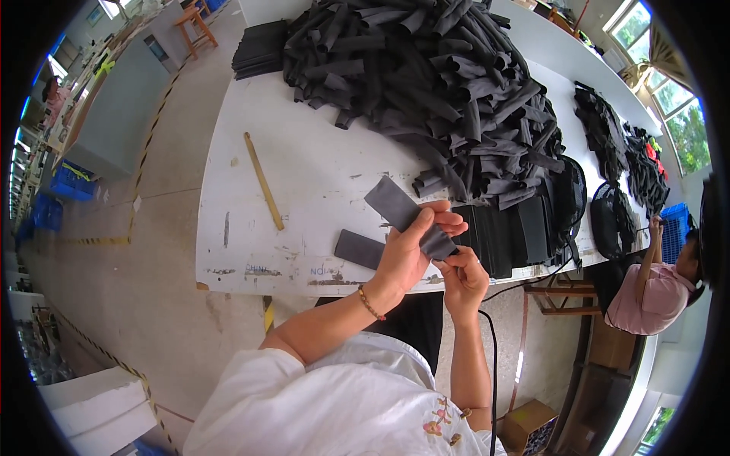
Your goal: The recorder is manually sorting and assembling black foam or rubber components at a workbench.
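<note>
Fingers of the right hand [464,284] pinched one end of the dark strip [391,203], while the left hand [407,254] held its middle, above the near edge of the table [308,171]. Keeping it flat and steady likely helped stop creases.

Black heap [426,83] cropped above, held strip [391,203] partly behind left hand [408,254]

Green foliage [693,144] and daylight fill the windows [672,99] beside a gathered curtain [666,55] in a workroom where a scuffed white counter [237,190], edged by a pale panel [561,44], stands on a grey floor [91,296] marked with black-and-yellow striped tape [156,108], a grey partition [122,110] and a brown wooden stool [196,27] standing farther off at left
</note>
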Demonstrator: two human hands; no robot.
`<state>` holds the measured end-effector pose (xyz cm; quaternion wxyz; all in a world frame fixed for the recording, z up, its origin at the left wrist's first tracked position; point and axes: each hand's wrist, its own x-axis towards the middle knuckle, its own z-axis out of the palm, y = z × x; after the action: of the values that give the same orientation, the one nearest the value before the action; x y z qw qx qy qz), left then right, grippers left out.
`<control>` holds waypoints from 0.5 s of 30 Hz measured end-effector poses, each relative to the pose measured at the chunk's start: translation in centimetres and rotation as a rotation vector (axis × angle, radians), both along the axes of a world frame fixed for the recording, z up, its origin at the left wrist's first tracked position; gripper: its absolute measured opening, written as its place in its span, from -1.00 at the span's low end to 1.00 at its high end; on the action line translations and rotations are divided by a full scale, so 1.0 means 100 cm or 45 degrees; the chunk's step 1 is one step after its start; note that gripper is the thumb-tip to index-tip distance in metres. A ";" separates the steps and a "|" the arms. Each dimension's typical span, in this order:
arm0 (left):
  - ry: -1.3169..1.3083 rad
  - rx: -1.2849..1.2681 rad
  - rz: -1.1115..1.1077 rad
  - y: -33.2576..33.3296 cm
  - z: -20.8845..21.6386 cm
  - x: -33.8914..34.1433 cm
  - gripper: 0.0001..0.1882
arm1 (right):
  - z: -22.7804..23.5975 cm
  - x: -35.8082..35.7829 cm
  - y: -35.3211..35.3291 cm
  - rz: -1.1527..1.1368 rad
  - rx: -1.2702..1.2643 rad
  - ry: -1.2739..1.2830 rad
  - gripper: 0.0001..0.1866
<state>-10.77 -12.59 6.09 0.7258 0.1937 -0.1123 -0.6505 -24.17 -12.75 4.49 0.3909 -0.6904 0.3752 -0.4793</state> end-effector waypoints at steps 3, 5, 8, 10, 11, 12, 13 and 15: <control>0.001 0.021 0.012 -0.002 0.001 0.000 -0.66 | 0.001 -0.001 -0.002 0.026 0.062 -0.036 -0.81; -0.006 0.018 0.011 -0.002 0.001 0.001 -0.66 | 0.001 0.000 -0.005 0.039 0.112 -0.038 -0.82; -0.004 0.002 0.003 -0.003 0.000 0.000 -0.67 | -0.004 -0.002 -0.009 0.075 0.101 -0.067 -0.82; -0.005 -0.014 0.010 -0.003 -0.003 0.001 -0.67 | -0.008 0.000 -0.010 0.053 0.125 -0.108 -0.84; -0.006 -0.012 0.015 -0.002 -0.005 0.000 -0.67 | -0.008 0.000 -0.009 0.056 0.124 -0.112 -0.84; -0.006 -0.012 0.016 -0.003 -0.005 0.000 -0.67 | -0.007 0.000 -0.010 0.042 0.117 -0.080 -0.84; -0.008 -0.016 0.013 -0.003 -0.005 0.000 -0.67 | -0.006 0.000 -0.010 0.026 0.111 -0.047 -0.84; -0.020 0.032 0.022 -0.003 -0.004 -0.001 -0.64 | -0.005 -0.001 -0.010 0.030 0.125 -0.052 -0.84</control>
<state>-10.88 -12.92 5.69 0.7279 0.2089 -0.1081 -0.6441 -24.24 -13.78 3.95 0.4374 -0.6649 0.3820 -0.4697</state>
